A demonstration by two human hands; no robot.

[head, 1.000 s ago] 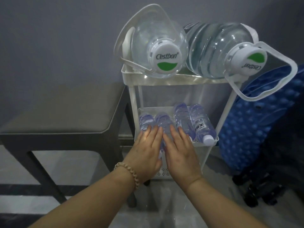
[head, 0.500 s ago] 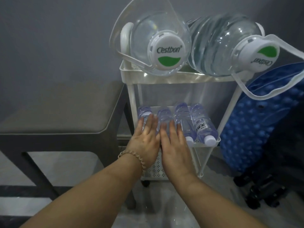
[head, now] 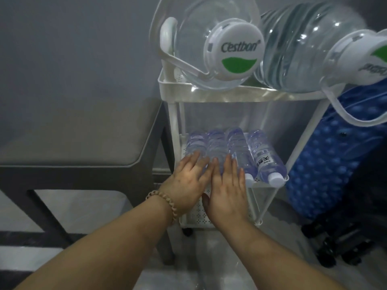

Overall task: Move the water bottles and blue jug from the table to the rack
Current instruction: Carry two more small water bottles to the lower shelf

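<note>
A white rack (head: 236, 95) stands against the grey wall. Two big clear jugs lie on its top shelf, the left jug (head: 211, 47) and the right jug (head: 303, 51), white caps facing me. On the middle shelf several small water bottles (head: 266, 155) lie side by side. My left hand (head: 188, 181) and my right hand (head: 226, 189) rest flat, fingers spread, against the near ends of the left bottles (head: 196, 143); neither hand grips anything. Their caps are hidden under my fingers.
A dark table (head: 71, 139) with a grey top stands left of the rack, touching it. A blue dimpled suitcase (head: 335, 168) stands to the right on black wheels. The right jug's white handle loop (head: 356, 120) hangs past the rack's edge. The floor is pale tile.
Both hands slid forward and up along the middle shelf, pushing the left bottles deeper into the rack. My view has moved closer to the rack.
</note>
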